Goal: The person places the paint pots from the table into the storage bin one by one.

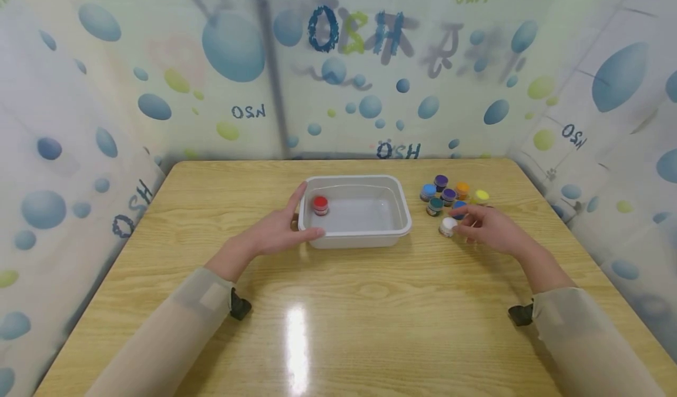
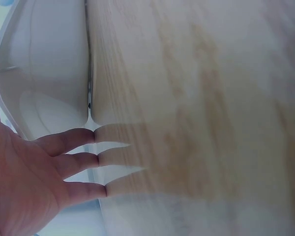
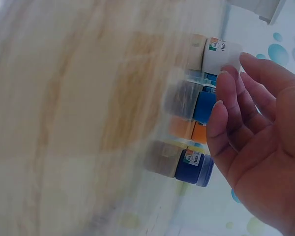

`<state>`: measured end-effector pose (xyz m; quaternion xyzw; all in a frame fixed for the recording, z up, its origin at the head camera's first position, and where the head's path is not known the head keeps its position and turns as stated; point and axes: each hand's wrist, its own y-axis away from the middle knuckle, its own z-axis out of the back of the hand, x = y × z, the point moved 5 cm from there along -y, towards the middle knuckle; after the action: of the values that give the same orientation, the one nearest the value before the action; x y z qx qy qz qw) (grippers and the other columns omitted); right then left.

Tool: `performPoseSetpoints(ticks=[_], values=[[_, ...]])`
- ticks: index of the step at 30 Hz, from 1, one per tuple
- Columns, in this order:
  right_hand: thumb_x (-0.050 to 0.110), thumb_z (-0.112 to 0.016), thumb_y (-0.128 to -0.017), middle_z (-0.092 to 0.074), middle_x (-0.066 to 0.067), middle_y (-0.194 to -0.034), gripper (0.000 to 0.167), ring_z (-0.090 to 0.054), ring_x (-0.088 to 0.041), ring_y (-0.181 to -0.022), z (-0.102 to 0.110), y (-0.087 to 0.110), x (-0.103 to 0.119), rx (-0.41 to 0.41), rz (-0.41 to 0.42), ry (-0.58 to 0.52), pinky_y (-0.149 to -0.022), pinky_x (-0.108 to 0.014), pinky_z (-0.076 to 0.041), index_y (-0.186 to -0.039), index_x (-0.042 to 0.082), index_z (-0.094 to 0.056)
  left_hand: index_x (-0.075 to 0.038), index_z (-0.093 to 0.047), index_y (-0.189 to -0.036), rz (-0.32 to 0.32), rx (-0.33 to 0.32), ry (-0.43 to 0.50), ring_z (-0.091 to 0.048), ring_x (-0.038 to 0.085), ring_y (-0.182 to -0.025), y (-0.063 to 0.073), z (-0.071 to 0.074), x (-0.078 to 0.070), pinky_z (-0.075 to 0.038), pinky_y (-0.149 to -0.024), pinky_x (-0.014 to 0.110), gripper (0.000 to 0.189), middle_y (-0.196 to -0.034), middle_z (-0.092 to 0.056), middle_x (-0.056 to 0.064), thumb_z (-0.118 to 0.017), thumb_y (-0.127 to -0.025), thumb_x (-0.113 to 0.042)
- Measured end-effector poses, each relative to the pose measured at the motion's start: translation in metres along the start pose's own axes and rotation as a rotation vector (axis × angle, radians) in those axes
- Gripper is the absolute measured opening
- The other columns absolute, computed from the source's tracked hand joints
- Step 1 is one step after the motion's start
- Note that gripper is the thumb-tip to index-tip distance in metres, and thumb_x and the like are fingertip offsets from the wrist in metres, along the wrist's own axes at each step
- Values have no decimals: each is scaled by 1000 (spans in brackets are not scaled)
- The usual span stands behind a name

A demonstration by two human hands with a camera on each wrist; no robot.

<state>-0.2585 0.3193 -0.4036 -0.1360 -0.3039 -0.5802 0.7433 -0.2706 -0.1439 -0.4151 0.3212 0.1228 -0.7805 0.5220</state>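
My left hand (image 1: 272, 229) lies at the left end of a white plastic tub (image 1: 359, 241), its thumb over the near rim and its index finger along the left side. In the left wrist view, other straight fingers (image 2: 71, 164) reach down to the tabletop beside the tub. A small red-lidded paint jar (image 1: 320, 205) stands inside, towards the left. My right hand (image 1: 492, 228) is at a white paint jar (image 1: 447, 227), thumb and fingertips right at its lid. That jar stands upright on the table. Just behind it is a blue jar (image 3: 203, 107), partly hidden by the fingers.
Behind the white jar stand several more jars: green (image 1: 435, 207), light blue (image 1: 428, 193), purple (image 1: 441, 182), violet (image 1: 448, 197), orange (image 1: 462, 190) and yellow (image 1: 481, 197). The wooden table (image 1: 370, 309) meets a patterned wall covering (image 1: 338, 91) at its back edge.
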Motion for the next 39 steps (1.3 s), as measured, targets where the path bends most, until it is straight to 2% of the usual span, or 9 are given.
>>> performPoseSetpoints(ticks=[10,25,33,39], values=[[26,-74,-107,-75,-11,-103,50,-67,-20,-80,-4,-2,1,25,5,12,-66,-34,-57,-149,2,-62,-38,18,-175,0,-5,3,-67,32,-129,0,0,0,-53,-113,55,124,-164,-54,24,-67,-94,-80],[29,-78,-104,-72,-8,-102,51,-65,-19,-80,-10,-5,0,8,-40,2,-65,-28,-53,-142,-2,-63,-39,18,-174,4,-8,7,-67,32,-128,0,-1,1,-54,-113,55,127,-165,-53,24,-67,-92,-84],[31,-78,-104,-72,-8,-103,48,-63,-19,-81,-5,-1,10,-54,-39,-31,-65,-27,-52,-139,1,-65,-38,18,-174,-8,-5,9,-67,33,-129,1,-1,0,-53,-114,57,125,-166,-52,25,-67,-94,-81],[37,-78,-105,-71,-8,-105,48,-63,-17,-82,0,1,22,-109,-4,-43,-67,-26,-53,-138,5,-67,-39,17,-175,-4,-8,12,-67,33,-129,1,-1,0,-53,-115,56,125,-167,-51,23,-68,-94,-80]])
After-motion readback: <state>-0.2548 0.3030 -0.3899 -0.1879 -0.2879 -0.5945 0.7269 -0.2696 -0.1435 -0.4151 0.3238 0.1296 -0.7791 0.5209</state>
